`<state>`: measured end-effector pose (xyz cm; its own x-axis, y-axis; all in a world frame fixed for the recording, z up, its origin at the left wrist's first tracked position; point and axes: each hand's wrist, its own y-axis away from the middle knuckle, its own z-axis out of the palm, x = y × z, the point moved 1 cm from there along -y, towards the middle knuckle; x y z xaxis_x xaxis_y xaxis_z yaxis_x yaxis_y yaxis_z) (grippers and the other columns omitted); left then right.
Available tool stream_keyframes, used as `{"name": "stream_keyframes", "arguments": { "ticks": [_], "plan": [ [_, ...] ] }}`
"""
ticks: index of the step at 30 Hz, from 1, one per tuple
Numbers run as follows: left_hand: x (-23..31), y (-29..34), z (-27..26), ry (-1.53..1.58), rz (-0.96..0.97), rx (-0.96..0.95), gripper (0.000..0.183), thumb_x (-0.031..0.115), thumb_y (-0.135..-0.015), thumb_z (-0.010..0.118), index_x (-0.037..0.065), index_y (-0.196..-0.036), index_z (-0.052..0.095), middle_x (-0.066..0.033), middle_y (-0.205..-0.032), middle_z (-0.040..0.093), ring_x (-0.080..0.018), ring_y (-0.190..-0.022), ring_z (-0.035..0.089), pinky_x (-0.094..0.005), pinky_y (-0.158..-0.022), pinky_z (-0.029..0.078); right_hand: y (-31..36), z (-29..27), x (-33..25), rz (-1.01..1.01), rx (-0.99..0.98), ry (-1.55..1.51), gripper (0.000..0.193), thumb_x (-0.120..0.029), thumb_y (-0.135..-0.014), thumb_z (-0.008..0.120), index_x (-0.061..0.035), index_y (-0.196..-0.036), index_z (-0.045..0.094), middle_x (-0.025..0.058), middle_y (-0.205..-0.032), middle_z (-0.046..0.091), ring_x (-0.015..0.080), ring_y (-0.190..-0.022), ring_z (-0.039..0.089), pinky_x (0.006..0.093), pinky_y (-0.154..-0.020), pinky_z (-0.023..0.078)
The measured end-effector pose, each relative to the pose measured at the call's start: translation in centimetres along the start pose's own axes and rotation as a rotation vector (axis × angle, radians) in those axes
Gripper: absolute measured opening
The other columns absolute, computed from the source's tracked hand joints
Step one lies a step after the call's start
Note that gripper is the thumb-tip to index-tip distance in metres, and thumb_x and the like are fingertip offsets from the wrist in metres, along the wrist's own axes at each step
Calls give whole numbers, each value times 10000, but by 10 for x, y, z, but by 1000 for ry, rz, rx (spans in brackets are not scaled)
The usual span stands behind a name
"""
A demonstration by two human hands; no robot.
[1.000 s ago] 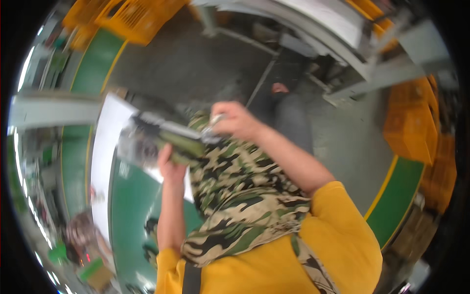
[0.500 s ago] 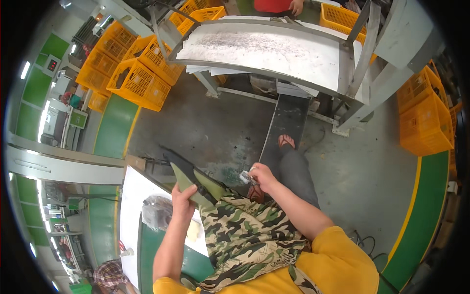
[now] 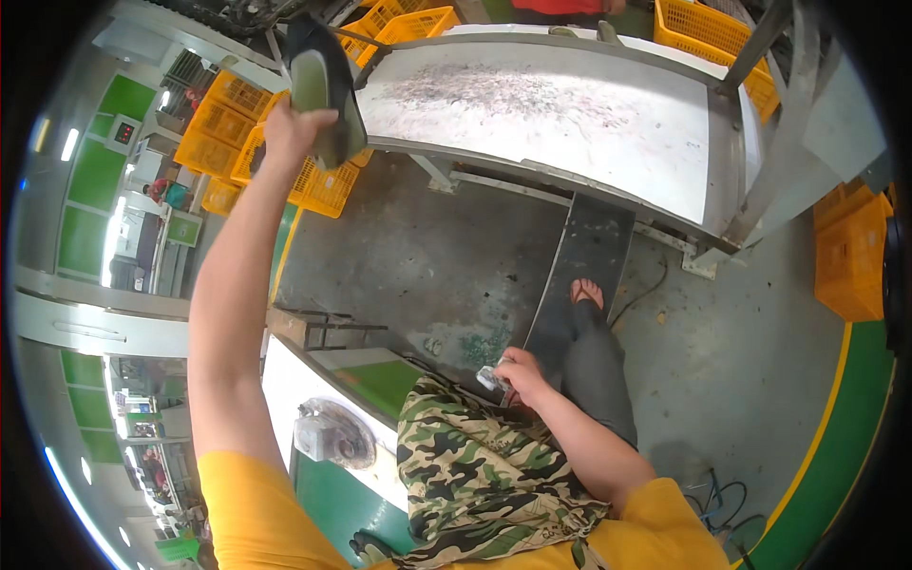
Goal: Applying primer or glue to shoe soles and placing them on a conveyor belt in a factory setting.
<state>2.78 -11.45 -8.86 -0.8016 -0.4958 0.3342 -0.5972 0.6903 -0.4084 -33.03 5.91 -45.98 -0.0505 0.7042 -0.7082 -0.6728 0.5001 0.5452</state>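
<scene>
My left hand (image 3: pixel 290 138) is stretched out to the far left, its fingers closed round a pair of green and black shoe soles (image 3: pixel 312 81). They are held up beside the left end of the white-topped table (image 3: pixel 608 142). In front of my lap, my right hand (image 3: pixel 521 373) is closed on a small whitish, shiny thing (image 3: pixel 489 378) too small to name. A camouflage apron (image 3: pixel 465 456) covers my lap.
Yellow crates (image 3: pixel 223 123) are stacked at the left, and another crate stack (image 3: pixel 850 256) stands at the right. A clear plastic container (image 3: pixel 318 432) sits on the white and green bench by my left side. A person in red (image 3: pixel 560 8) stands beyond the table.
My left hand has carried the shoe soles from near my lap up and away to the table's left end. The right hand stays near my lap, still closed on the small thing.
</scene>
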Motion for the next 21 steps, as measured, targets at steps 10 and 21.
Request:
{"name": "stream_keyframes", "arguments": {
  "ticks": [10,21],
  "plan": [
    [-5,-41,99,-431,-97,-95,493,317,-772,710,49,-1177,625,-170,-1147,663,-332,-1099,615,-394,-942,477,4,-4,-3,50,-32,-60,115,-91,-720,654,-57,-708,545,-8,-612,492,92,-552,444,288,-497,309],
    [-88,291,-23,322,170,-137,433,35,-764,688,6,-1190,612,-151,-1149,668,-252,-1049,652,-345,-920,496,-12,-2,9,-3,22,-21,89,-31,-666,629,-42,-730,569,4,-630,521,104,-605,490,287,-533,385]
  ]
}}
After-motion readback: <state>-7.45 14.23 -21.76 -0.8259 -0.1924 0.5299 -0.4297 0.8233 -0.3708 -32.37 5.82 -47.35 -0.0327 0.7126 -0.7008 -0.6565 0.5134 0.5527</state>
